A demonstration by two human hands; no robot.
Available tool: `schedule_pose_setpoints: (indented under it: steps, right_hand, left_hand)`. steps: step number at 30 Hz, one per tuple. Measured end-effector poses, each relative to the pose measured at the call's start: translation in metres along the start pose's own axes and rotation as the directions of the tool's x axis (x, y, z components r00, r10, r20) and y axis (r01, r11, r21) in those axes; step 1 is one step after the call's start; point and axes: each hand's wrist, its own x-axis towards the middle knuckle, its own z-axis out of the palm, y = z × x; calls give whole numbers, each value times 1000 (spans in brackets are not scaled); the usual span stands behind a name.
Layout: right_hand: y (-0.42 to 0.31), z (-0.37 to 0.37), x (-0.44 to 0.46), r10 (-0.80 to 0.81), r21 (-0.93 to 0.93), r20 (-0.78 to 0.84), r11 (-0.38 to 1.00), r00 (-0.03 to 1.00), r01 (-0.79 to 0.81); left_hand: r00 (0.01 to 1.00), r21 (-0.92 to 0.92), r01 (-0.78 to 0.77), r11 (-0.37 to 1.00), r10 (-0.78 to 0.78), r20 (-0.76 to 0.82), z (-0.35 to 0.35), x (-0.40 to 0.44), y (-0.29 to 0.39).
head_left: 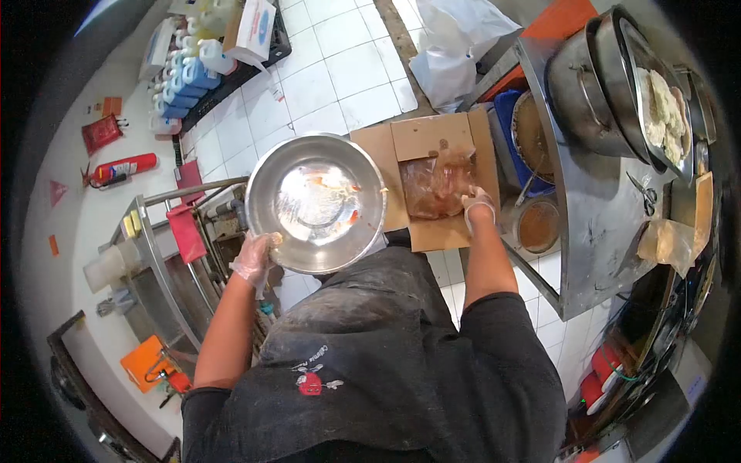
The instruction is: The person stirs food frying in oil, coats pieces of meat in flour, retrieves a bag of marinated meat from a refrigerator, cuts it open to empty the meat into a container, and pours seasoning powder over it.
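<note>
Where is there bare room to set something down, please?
Floor tiles look bare between the bottle crate and white plastic bag; so does the steel table between its near edge and the scissors. Crowded: around the stockpots and in the cardboard box at the right hand.

Shiny steel bowl point(309, 256), red-smeared inside, open cardboard box point(424, 139) beside — clear bag point(424, 193) within

Bag contents point(436, 189) v. blurry, can't ID.

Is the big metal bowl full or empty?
The bowl is all but empty: its shiny inside shows bare, apart from reddish and pale smears stuck to the metal.
</note>
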Motion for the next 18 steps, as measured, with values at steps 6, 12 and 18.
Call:
schedule_pose_setpoints:
  steps: [6, 12, 18]
  right_hand:
    - [20, 10, -18, -37, -273, 74, 960, 997, 56]
    - [-17, 73, -12, 18, -401, 196, 914, 980, 63]
    - [-158, 86, -50, 97, -179, 23, 980, 995, -91]
  left_hand:
    - [993, -93, -23, 995, 13, -114, -71, 21, 20]
    - [986, -167, -70, 983, 43, -160, -159, 65, 77]
    - [969, -187, -229, 955, 206, -135, -300, 196, 78]
